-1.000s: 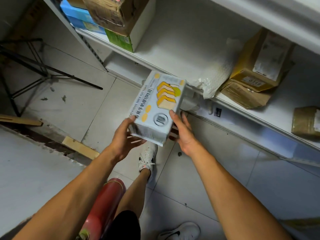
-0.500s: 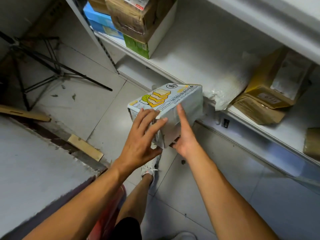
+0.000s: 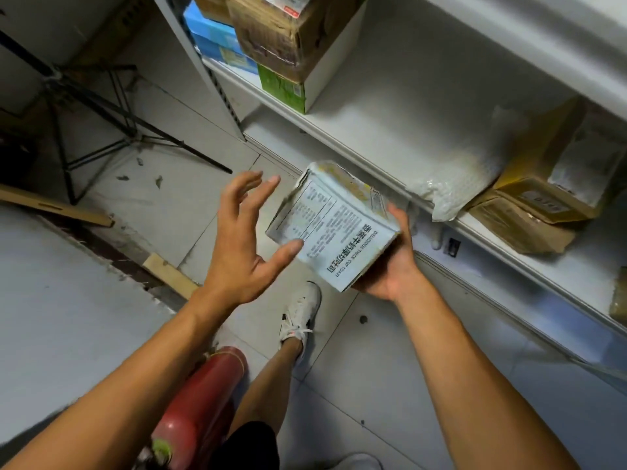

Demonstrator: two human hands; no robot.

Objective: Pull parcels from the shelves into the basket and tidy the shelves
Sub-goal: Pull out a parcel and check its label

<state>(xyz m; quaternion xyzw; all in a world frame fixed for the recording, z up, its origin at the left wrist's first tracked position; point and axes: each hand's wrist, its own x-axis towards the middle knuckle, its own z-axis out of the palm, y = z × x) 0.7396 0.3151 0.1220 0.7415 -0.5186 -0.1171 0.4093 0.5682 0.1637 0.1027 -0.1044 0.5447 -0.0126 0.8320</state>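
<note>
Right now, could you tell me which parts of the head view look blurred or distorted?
Head view: the toast box is sharp enough to read its label; the left hand is slightly motion-smeared at the fingertips; the shelf edge bows from wide-angle distortion.

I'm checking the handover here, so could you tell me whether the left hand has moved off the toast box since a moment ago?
Yes. The left hand has come off the toast box and spread open on the side away from the shelf; only its thumb may touch.

Your arms are bare with no sleeves showing, you wear black shorts, and your white laced sneakers carry dark markings.
</note>
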